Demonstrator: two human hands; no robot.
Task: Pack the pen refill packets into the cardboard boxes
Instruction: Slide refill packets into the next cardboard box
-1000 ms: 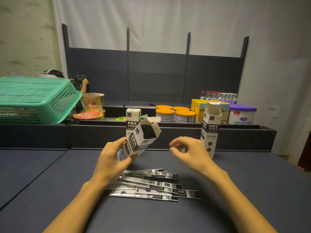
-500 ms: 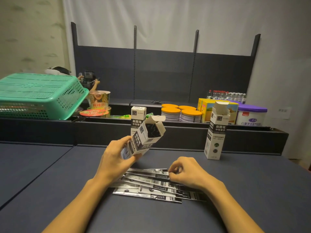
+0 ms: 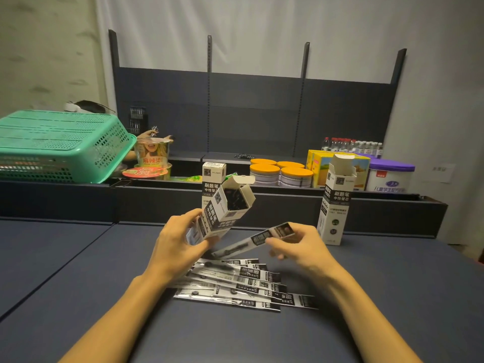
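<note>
My left hand (image 3: 178, 242) grips a white and black cardboard box (image 3: 222, 210), tilted with its open top flap toward the right; dark packets show inside. My right hand (image 3: 301, 247) pinches one pen refill packet (image 3: 251, 242) lifted off the table, slanting down to the left below the box. Several more refill packets (image 3: 243, 284) lie fanned on the dark table (image 3: 78, 271) under my hands. A second box (image 3: 336, 200) stands upright with its flap open to the right. A third box (image 3: 213, 176), flap closed, stands behind the held one.
A green plastic basket (image 3: 57, 145) sits at the left on the raised ledge (image 3: 65, 197). Noodle cups (image 3: 153, 153), orange-lidded tins (image 3: 280, 174), yellow cartons (image 3: 322, 163), a purple-lidded tub (image 3: 390, 176) and water bottles (image 3: 351, 145) line the shelf behind. Another person's hand (image 3: 154, 133) shows behind the cups.
My right hand dropped to the pile, pinched one refill packet and raised it toward the box. My left hand kept holding the tilted box.
</note>
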